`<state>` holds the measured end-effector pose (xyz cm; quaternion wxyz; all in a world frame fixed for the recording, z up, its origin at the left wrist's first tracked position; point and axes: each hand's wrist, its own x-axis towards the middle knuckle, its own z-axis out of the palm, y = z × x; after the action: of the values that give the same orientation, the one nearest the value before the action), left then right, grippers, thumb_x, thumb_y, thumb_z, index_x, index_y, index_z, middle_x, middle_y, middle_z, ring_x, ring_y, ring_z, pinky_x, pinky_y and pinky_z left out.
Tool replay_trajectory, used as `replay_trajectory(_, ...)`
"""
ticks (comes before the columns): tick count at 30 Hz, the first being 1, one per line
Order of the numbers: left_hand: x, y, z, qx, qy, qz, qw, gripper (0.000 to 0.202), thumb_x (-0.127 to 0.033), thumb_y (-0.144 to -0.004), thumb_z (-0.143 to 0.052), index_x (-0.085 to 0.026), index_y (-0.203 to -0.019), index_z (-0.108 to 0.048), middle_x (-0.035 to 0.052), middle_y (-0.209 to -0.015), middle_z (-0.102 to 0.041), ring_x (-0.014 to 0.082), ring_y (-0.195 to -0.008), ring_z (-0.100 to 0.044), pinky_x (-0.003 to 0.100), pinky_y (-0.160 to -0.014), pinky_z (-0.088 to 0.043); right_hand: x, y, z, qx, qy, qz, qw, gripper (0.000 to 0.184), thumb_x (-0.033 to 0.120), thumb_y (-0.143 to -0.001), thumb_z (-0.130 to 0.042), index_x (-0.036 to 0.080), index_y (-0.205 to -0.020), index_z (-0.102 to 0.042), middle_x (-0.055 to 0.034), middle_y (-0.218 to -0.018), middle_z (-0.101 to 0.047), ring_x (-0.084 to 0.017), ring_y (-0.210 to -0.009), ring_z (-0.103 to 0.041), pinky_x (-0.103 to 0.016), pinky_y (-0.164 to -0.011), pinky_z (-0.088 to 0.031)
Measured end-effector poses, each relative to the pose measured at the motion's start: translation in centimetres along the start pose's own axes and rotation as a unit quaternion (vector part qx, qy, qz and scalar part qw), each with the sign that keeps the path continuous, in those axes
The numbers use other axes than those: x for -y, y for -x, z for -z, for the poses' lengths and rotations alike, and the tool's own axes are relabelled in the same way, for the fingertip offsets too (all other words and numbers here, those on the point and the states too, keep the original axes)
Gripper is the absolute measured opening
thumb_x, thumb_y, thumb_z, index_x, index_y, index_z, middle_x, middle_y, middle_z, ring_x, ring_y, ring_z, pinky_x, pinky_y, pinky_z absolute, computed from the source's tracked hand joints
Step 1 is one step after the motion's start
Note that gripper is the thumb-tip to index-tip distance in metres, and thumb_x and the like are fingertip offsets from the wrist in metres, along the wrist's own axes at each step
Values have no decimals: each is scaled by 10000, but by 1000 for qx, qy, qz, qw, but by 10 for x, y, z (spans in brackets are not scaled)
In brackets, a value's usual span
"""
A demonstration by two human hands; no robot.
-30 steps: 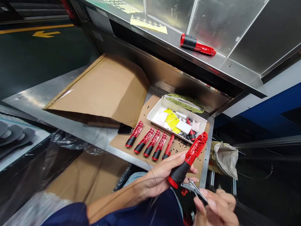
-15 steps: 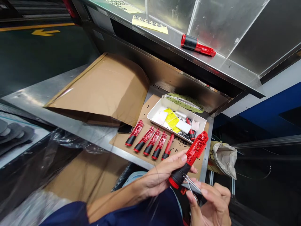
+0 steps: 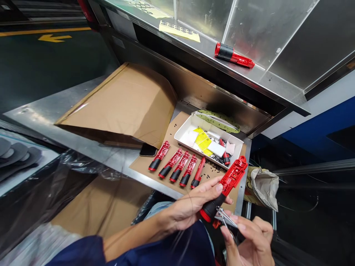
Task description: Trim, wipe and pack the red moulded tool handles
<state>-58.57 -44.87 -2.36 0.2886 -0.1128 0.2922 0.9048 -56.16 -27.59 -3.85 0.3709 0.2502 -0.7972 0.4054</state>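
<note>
My left hand (image 3: 196,201) is closed around the black grip of a red and black plastic tool housing (image 3: 233,175), its open red frame pointing up and right. My right hand (image 3: 249,240) pinches a slim two-armed metal tool (image 3: 226,218) between thumb and fingers. One end of that tool meets the black part near the housing's lower end; whether it is tweezers or scissors is unclear. Under the housing a small red piece (image 3: 216,223) shows, partly hidden. Several similar housings (image 3: 183,166) lie in a row on a cardboard sheet (image 3: 177,125) to the left.
Behind the row stands a white tray (image 3: 180,139) with yellow labels, white pads and small black parts. Loose black bits (image 3: 215,171) are scattered before it. A large cardboard box (image 3: 124,103) sits at left. Another housing (image 3: 234,55) lies on the metal shelf, near a yellow sticker sheet (image 3: 180,30).
The held housing and both hands have shifted very slightly right with the view. The metal tool stays at the black grip. Both holds are the same.
</note>
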Motion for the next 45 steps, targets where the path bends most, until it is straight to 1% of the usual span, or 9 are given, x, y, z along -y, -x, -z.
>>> replay_trajectory(3,-1,2,-2,3,-3,1,1000,754,-531,-753,-816,-241,-1402,-563,54,-914,-719,137,-742,-662,183,-604,-483,-8,3,7,-5,5,15,1000,280,255,-773,-846,205,-906,-605,16,-756,-760,-165,-688,-586,-355,-756,-410)
replay_trajectory(7,-1,2,-4,-12,-8,0,1000,707,-533,-756,-810,-245,-1365,-595,45,-890,-719,129,-690,-628,221,-642,-482,-8,2,6,12,-9,18,1000,284,200,-760,-844,181,-932,-618,-13,-804,-773,-174,-732,-582,-335,-702,-412)
replay_trajectory(14,-2,0,-8,-8,-7,4,1000,811,-566,-672,-860,-233,-1358,-583,29,-859,-710,112,-680,-644,198,-647,-508,-2,-1,2,19,-18,13,1000,301,164,-746,-847,174,-949,-626,-13,-844,-782,-170,-741,-611,-322,-669,-423)
replay_trajectory(22,-1,-2,-5,-7,-12,5,1000,813,-550,-686,-858,-209,-1367,-572,50,-918,-720,101,-660,-653,179,-609,-515,-1,-4,1,19,-4,20,1000,227,176,-785,-818,178,-890,-617,-8,-789,-776,-161,-691,-607,-337,-711,-422)
replay_trajectory(28,-4,-1,-10,-10,18,18,1000,776,-558,-697,-847,-206,-1344,-602,50,-910,-721,123,-684,-676,206,-642,-539,-2,-1,2,-65,9,-32,997,240,301,-830,-789,231,-846,-560,50,-676,-722,-164,-650,-578,-370,-803,-422)
replay_trajectory(31,-3,-1,-9,-9,22,7,1000,746,-545,-720,-836,-193,-1336,-607,64,-903,-725,126,-690,-668,197,-622,-515,-1,-2,3,-28,15,-31,999,252,300,-807,-809,228,-876,-578,28,-719,-742,-173,-684,-597,-379,-815,-425)
replay_trajectory(34,-2,-1,-8,-10,17,8,1000,707,-546,-748,-814,-189,-1325,-615,71,-890,-726,119,-676,-645,192,-612,-485,-3,-3,4,3,21,3,1000,257,282,-788,-823,223,-901,-600,12,-760,-767,-180,-673,-626,-396,-822,-428)
replay_trajectory(39,-3,-1,-10,-14,4,11,1000,753,-567,-708,-835,-194,-1324,-614,58,-845,-716,115,-652,-610,204,-622,-472,-4,-2,4,22,31,13,999,261,269,-780,-825,226,-903,-600,17,-762,-777,-174,-629,-631,-394,-810,-434)
replay_trajectory(45,-4,0,-11,-19,-8,12,1000,808,-575,-678,-852,-190,-1344,-604,59,-871,-718,118,-684,-609,209,-648,-476,-3,-5,2,18,27,20,999,242,246,-787,-820,217,-899,-608,10,-759,-779,-171,-628,-610,-381,-788,-440)
